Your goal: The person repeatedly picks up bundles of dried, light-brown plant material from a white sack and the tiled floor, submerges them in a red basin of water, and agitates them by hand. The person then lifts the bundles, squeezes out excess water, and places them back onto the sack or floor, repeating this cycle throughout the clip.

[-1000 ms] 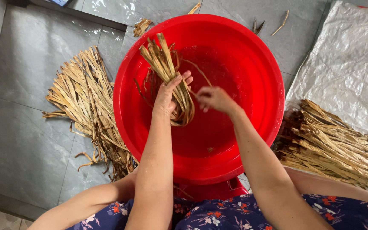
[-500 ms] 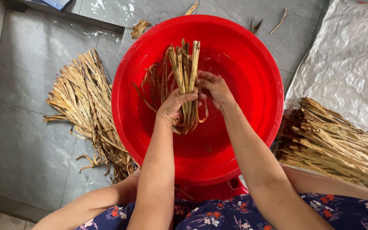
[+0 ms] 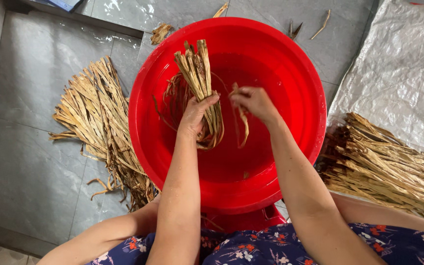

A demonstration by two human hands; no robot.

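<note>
Two bare hands work over a big round red plastic basin (image 3: 290,162), smooth and glossy, with shallow water that glints at the bottom. The left hand (image 3: 196,115) is clenched round a bundle of dried leaf strips (image 3: 199,81), flat, fibrous, straw-coloured ribbons that stand up out of the fist and fan slightly at their cut ends, while the lower ends curl wet and darker beneath the palm, inside the basin. The right hand (image 3: 254,101), just beside it, pinches a single strip (image 3: 243,125) between fingertips; that strip hangs limp and twisted down towards the water. Thin loose fibres loop against the basin's inner wall behind the bundle. On the grey tiled floor (image 3: 30,162), smooth and damp with a dull sheen, a flat heap of dry strips (image 3: 101,120) lies to the left of the basin, touching its rim, ragged and splayed. To the right lies a thicker stack of strips (image 3: 393,164), stiff and layered, partly resting on a crinkled silvery-white woven plastic sheet (image 3: 403,68). A few broken scraps (image 3: 161,32) lie on the tiles beyond the basin. The person's lap shows dark blue fabric with a small floral print (image 3: 266,245).
</note>
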